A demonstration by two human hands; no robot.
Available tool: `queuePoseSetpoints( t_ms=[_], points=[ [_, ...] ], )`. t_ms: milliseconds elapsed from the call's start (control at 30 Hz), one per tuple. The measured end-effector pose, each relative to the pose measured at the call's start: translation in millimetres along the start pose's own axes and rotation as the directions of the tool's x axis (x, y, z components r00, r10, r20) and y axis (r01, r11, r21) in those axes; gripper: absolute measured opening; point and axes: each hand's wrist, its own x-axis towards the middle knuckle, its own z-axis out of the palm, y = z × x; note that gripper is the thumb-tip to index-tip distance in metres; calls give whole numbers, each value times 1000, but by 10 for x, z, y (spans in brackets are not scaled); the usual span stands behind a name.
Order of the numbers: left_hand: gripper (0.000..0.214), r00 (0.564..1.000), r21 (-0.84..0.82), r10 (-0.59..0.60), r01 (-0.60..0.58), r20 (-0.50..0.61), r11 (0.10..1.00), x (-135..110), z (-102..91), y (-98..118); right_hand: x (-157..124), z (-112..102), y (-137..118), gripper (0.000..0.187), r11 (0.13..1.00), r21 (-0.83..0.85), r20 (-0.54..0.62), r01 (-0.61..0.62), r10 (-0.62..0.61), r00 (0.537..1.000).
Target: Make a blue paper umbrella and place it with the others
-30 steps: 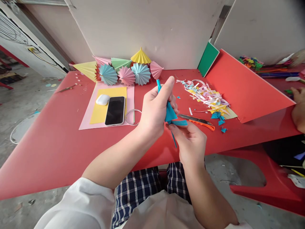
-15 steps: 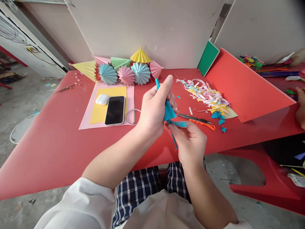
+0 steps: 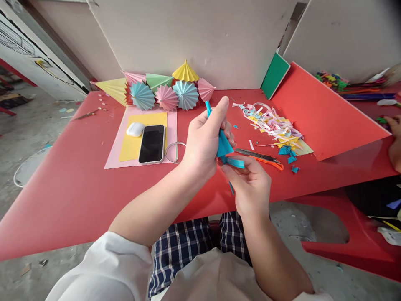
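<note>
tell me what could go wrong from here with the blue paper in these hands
The blue paper might tear or crease: the left hand grips it while the right hand pinches a blue strip at its lower end.

The right hand could brush the cutter, which lies just beyond it; how far the blade is out is hard to tell.

The loose scraps could scatter if knocked.

Blue paper (image 3: 225, 145) partly hidden (inside left hand (image 3: 203, 140)); co-worker's hand (image 3: 396, 128) cut off.

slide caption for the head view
Left hand and right hand hold folded blue paper, with pleated paper umbrellas beyond.
</note>
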Motion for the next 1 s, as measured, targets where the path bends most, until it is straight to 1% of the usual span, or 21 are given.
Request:
queuePoseSetpoints(
  t_ms=[167, 300, 400, 533, 733, 800, 900, 1000],
  points=[
    [40, 1000, -34, -4, 4, 12, 999, -7, 9, 4, -7, 19, 3, 18, 1000, 1, -28, 12, -12, 1000],
    [40, 1000, 7, -12, 13, -8, 1000, -13, 15, 10, -14, 23, 11, 15, 999, -31, -58, 31, -32, 998],
    [40, 1000, 33, 5, -5, -7, 999, -17, 14, 6, -13, 23, 16, 13, 998, -37, -63, 44, -47, 997],
    [38, 999, 110, 32, -28, -38, 994, -20, 6, -9, -17, 23, 17, 12, 997, -57, -61, 51, -55, 997],
    [41, 999, 75, 38, -38, 0, 996, -10, -16, -46, -20, 42, 13, 11, 991, -114, -80, 69, -78, 994],
    [42, 999, 87, 41, -41, 6, 995, -7, -23, -57, -6, 47, 22, 11, 994, -91, -87, 67, -75, 993],
    [41, 999, 130, 26, -31, 33, 991, -2, -21, -51, 36, 43, 37, 11, 998, 12, -74, 58, -57, 996],
    [37, 998, 167, 4, -15, 64, 986, 18, -4, -11, 102, 21, 30, 9, 992, 127, -38, -15, 20, 999]
  ],
)
